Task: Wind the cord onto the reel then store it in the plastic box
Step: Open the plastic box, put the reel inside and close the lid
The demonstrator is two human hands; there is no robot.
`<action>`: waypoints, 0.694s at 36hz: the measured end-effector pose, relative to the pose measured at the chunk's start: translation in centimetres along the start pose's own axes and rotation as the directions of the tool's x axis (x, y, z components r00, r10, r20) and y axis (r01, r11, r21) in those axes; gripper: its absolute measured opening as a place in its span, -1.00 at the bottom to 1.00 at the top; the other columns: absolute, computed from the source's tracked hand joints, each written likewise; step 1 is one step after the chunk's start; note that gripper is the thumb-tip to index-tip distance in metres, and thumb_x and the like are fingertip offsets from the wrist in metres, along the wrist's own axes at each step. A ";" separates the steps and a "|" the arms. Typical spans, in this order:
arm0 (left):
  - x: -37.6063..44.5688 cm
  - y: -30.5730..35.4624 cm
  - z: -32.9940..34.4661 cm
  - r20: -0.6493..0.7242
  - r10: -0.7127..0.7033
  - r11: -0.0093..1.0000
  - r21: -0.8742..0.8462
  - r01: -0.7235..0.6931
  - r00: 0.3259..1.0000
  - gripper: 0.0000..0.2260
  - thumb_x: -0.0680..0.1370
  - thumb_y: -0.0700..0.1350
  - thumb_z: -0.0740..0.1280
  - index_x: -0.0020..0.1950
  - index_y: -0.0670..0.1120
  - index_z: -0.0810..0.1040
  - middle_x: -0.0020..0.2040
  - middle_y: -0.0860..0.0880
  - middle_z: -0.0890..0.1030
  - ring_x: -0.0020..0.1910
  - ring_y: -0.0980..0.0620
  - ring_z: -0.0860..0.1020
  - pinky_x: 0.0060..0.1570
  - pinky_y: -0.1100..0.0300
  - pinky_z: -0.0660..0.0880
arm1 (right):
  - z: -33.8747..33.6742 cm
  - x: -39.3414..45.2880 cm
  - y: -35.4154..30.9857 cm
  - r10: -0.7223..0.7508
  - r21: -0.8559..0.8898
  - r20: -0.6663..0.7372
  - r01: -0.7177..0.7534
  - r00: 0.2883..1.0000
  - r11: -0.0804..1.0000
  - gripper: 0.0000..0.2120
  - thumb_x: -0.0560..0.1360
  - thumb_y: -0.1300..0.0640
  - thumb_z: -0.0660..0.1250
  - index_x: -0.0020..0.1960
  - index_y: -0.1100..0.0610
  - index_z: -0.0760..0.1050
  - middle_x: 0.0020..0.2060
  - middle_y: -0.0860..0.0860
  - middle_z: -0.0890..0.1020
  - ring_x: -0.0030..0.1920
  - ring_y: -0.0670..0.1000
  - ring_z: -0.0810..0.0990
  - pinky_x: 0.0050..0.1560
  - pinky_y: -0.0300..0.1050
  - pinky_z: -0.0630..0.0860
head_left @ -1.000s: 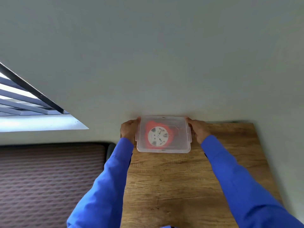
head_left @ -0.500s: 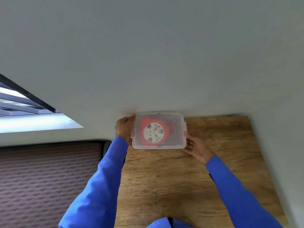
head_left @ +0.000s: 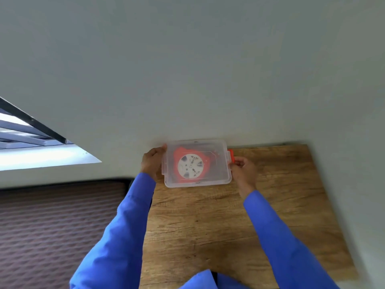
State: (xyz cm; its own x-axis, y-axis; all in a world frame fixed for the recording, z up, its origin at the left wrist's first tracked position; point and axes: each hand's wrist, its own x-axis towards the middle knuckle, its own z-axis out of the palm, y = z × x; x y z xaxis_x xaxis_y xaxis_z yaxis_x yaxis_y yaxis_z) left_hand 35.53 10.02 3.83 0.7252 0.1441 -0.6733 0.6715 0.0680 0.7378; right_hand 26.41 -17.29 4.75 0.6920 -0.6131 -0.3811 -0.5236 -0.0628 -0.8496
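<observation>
A clear plastic box (head_left: 218, 176) with its lid on rests at the far edge of the wooden table (head_left: 229, 226), against the wall. Inside it lies the red cord reel (head_left: 190, 165) with a white round face. My left hand (head_left: 152, 161) holds the box's left side at its clasp. My right hand (head_left: 243, 168) is at the right side, with its fingers pinched on the orange clasp (head_left: 231, 156), which stands flipped outward from the box.
A grey wall (head_left: 208, 80) rises right behind the table. To the left is a brown patterned mattress or seat (head_left: 52, 226) below table level, and a window (head_left: 31, 149) with bars at upper left.
My right hand left the box's right side, dropped to its near right corner, then came back up onto the right clasp, which now shows orange and sticks out. The left hand has kept its hold.
</observation>
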 end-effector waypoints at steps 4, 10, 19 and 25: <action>-1.9 -2.5 -1.5 0.363 -0.091 0.990 -0.063 0.122 0.927 -0.57 0.77 0.09 0.28 0.47 -0.20 0.59 0.34 -0.27 0.69 0.28 -0.27 0.68 0.38 -0.30 0.57 | -0.2 0.8 -0.1 0.071 -0.007 0.035 -0.071 0.997 0.997 -0.77 0.52 0.34 0.45 0.16 0.19 0.63 -0.10 0.00 0.70 -0.17 -0.10 0.64 -0.26 -0.23 0.54; -2.2 -4.1 -3.6 0.297 -0.126 0.991 -0.010 0.135 0.947 -0.61 0.68 -0.01 0.45 0.39 -0.26 0.64 0.32 -0.31 0.70 0.15 -0.19 0.70 0.31 -0.20 0.64 | -0.7 2.5 -0.7 0.126 -0.093 0.107 -0.116 0.986 0.989 -0.66 0.45 0.41 0.44 0.21 0.24 0.66 0.04 0.19 0.75 0.04 0.24 0.74 0.15 0.21 0.68; -3.3 -3.5 -1.1 -0.130 0.317 0.798 0.572 -0.190 0.939 -0.78 0.55 0.00 0.58 -0.20 -0.07 0.66 -0.27 -0.03 0.70 -0.28 -0.08 0.67 -0.29 0.19 0.57 | 0.5 0.6 0.1 -0.009 -0.156 0.017 0.011 1.000 0.988 -0.67 0.43 0.29 0.62 0.16 0.27 0.65 -0.02 0.14 0.73 -0.09 0.11 0.69 -0.15 -0.12 0.58; -4.3 -4.8 0.4 -0.209 0.428 0.708 0.683 -0.182 0.879 -0.71 0.67 0.07 0.41 0.00 -0.15 0.70 -0.15 -0.19 0.72 -0.12 -0.29 0.67 -0.05 -0.10 0.66 | 1.9 -0.6 0.1 -0.172 -0.315 -0.076 0.140 0.982 0.939 -0.93 0.46 0.31 0.52 -0.07 0.24 0.67 -0.18 0.12 0.75 -0.14 0.17 0.72 -0.08 -0.02 0.61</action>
State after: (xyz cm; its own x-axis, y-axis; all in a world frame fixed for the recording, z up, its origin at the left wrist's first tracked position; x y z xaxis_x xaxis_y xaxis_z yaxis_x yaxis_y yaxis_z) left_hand 29.24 8.69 3.13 0.8932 0.3626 -0.2660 0.4471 -0.6520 0.6124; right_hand 26.88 -15.39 4.19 0.7318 -0.6512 -0.2010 -0.5515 -0.3926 -0.7361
